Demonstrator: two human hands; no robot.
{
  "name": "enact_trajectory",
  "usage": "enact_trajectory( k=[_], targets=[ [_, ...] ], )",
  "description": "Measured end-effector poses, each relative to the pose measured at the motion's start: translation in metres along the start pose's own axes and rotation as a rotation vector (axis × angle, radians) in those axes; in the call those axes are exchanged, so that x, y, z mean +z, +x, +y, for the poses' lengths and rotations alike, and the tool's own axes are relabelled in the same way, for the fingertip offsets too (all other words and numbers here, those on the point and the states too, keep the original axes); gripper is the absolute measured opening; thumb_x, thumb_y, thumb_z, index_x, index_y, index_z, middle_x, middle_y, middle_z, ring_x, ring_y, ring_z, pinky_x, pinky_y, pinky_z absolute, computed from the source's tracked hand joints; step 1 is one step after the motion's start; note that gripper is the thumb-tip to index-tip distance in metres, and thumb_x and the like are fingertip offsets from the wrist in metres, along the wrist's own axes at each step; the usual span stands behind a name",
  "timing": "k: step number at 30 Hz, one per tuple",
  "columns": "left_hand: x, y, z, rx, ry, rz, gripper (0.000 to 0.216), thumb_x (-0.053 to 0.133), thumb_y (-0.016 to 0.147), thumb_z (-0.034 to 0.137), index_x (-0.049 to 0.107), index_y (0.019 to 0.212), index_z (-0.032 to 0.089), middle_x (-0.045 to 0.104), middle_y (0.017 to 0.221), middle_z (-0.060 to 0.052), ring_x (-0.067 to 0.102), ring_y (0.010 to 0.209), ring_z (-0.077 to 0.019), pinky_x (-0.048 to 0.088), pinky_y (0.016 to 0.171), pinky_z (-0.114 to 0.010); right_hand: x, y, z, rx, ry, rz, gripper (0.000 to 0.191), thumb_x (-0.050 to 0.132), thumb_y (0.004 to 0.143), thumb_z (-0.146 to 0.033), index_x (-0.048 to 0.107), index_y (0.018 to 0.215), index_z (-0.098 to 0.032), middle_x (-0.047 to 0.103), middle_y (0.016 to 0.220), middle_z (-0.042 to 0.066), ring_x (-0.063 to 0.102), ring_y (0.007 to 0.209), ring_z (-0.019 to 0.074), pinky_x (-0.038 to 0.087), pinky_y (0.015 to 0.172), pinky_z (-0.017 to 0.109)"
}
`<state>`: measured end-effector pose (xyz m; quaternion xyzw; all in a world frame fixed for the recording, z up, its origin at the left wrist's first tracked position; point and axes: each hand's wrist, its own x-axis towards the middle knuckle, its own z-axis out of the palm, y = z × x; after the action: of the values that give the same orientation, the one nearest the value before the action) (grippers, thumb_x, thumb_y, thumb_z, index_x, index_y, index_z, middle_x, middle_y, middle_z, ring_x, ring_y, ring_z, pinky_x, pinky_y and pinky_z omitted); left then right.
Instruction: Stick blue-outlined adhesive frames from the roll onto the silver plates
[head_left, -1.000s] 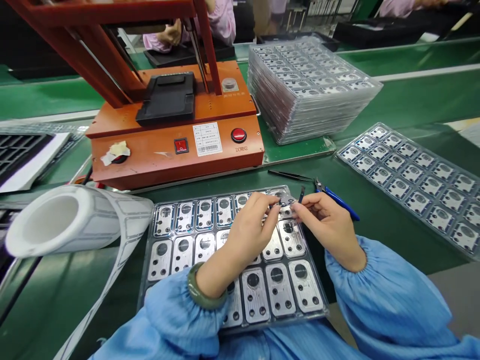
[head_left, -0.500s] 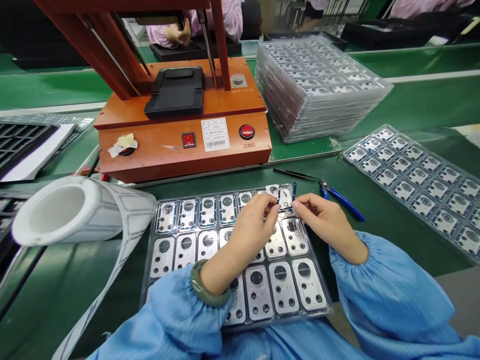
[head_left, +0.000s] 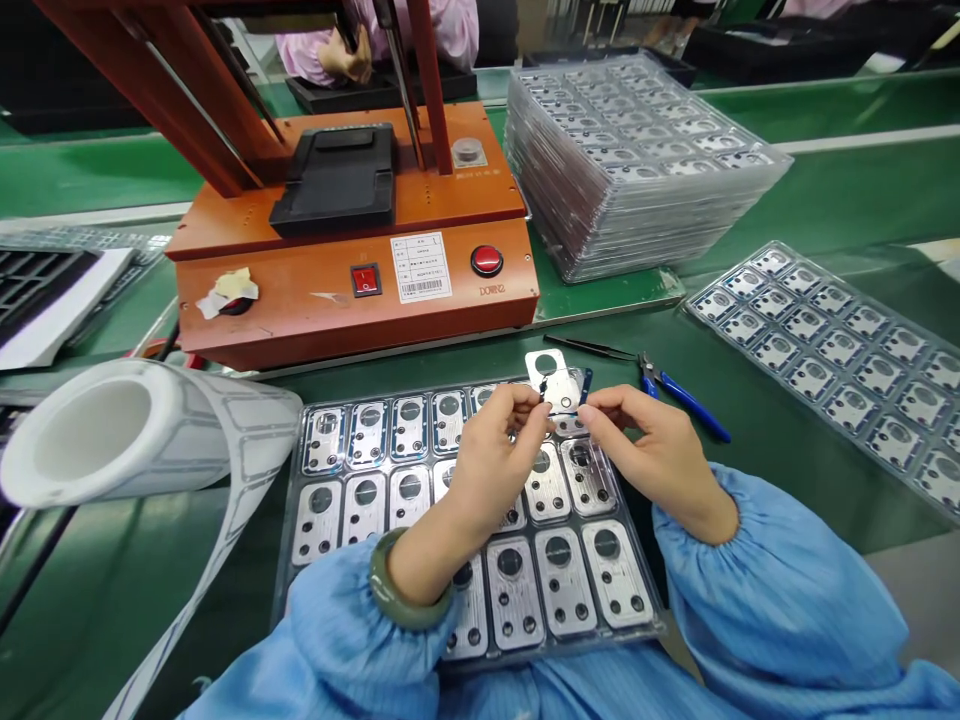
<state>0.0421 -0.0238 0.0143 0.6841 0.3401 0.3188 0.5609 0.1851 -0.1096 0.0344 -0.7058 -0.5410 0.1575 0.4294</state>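
Note:
A small silver metal plate (head_left: 553, 382) with a round hole stands tilted up above the far right corner of a clear plastic tray (head_left: 300, 560). My left hand (head_left: 499, 465) pinches its lower left edge. My right hand (head_left: 652, 455) pinches its lower right edge, where a thin blue strip shows. The tray holds several rows of the same metal plates (head_left: 559, 575); those in the far row carry blue film. Both sleeves are light blue, and a green bangle (head_left: 397, 595) circles my left wrist.
An orange press machine (head_left: 352, 270) stands behind the tray. Right of it is a tall stack of filled trays (head_left: 637, 160), and another filled tray (head_left: 832, 340) lies at far right. Black tweezers (head_left: 592, 347) and blue-handled cutters (head_left: 682, 395) lie nearby. A white label roll (head_left: 127, 430) lies left. A person's pink sleeve (head_left: 442, 25) shows behind.
The metal plate has been lifted out of the tray's far right corner and tilted upright between both hands. The view shifted slightly.

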Motion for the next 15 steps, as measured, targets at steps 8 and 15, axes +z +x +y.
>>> enact_trajectory(
  k=[8,15],
  targets=[
    [-0.0022,-0.0017,-0.0012,0.261,0.196,0.073,0.004,0.056,0.086,0.018,0.054,0.088,0.020,0.064,0.078,0.001,0.069,0.072,-0.0130,0.052,0.062,-0.022,0.0012,-0.0017,-0.0033,-0.248,-0.109,0.085,0.005,0.057,0.086,-0.013,0.060,0.083,-0.016,0.061,0.072,0.001,0.056,0.063,0.0115,0.045,0.061,0.024],
    [-0.0037,-0.0019,-0.0020,0.338,0.273,0.072,0.005,0.055,0.087,0.016,0.054,0.089,0.020,0.064,0.081,0.001,0.069,0.073,-0.0120,0.051,0.062,-0.021,0.0033,-0.0020,0.0009,-0.286,-0.159,0.095,0.004,0.056,0.087,-0.013,0.060,0.086,-0.014,0.061,0.073,0.003,0.056,0.063,0.0119,0.044,0.062,0.026]
  ],
)
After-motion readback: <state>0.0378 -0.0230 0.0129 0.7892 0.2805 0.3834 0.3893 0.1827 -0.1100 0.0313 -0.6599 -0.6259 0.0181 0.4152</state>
